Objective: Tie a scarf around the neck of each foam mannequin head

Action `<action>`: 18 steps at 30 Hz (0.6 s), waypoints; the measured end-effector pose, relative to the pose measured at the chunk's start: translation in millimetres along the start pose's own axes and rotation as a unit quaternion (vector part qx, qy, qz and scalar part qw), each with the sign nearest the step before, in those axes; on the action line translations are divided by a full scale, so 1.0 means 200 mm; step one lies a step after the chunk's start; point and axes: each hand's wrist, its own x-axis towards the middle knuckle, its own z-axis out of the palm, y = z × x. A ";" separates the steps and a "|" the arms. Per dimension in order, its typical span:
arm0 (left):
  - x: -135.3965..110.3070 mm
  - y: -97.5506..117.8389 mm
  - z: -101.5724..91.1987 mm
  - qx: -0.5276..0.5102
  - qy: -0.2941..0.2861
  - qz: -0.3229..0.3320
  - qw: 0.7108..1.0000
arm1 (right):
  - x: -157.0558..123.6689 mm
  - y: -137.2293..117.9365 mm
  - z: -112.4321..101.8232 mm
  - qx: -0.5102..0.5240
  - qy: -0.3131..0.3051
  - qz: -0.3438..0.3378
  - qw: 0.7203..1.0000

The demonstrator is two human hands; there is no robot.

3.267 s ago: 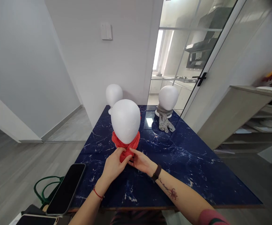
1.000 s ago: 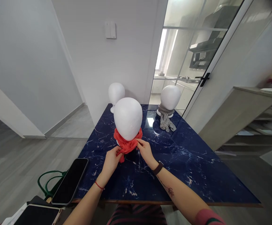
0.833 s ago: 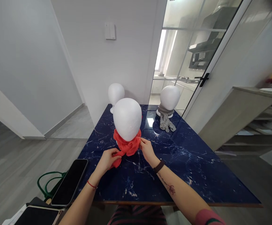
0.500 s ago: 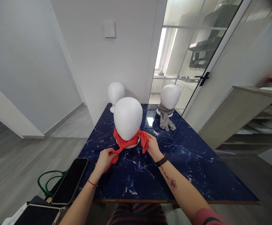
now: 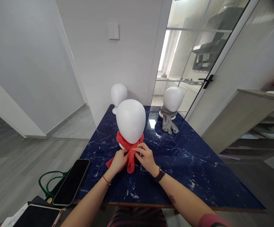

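A red scarf [image 5: 131, 160] goes round the neck of the nearest white foam head [image 5: 131, 121], its ends hanging in front. My left hand [image 5: 119, 160] is closed on the scarf just below the head's chin, its fingertips partly hidden. On the right side of the same spot, my right hand [image 5: 146, 157] pinches the scarf where its ends come together. One scarf end lies on the table left of my left hand. Both hands are close together in front of the foam head.
Behind stand a bare foam head [image 5: 118, 94] and another foam head [image 5: 173, 99] wearing a grey scarf [image 5: 168, 123]. The blue marbled table [image 5: 189, 176] carries them all. Phones [image 5: 72, 182] lie at the lower left, by a bag with green handles [image 5: 47, 183]. A glass door is behind.
My right hand has moved left and brought its scarf end to the front centre. My left hand has moved right, so both now meet below the chin.
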 end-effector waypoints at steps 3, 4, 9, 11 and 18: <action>0.04 -0.04 0.03 -0.070 -0.006 -0.015 0.997 | -0.02 -0.01 0.04 -0.011 -0.097 -0.044 0.994; 0.05 -0.05 0.04 -0.093 -0.008 -0.019 0.995 | -0.02 0.00 0.04 -0.005 -0.129 -0.050 0.990; 0.09 -0.09 0.06 -0.123 -0.001 -0.027 0.992 | -0.01 0.02 0.01 0.018 -0.256 -0.042 0.966; 0.09 -0.09 0.06 -0.118 -0.003 -0.028 0.993 | 0.00 0.02 -0.02 0.015 -0.284 -0.025 0.958; -0.03 0.02 -0.02 0.016 0.115 0.001 0.993 | 0.08 0.07 -0.17 0.181 -0.248 0.192 0.932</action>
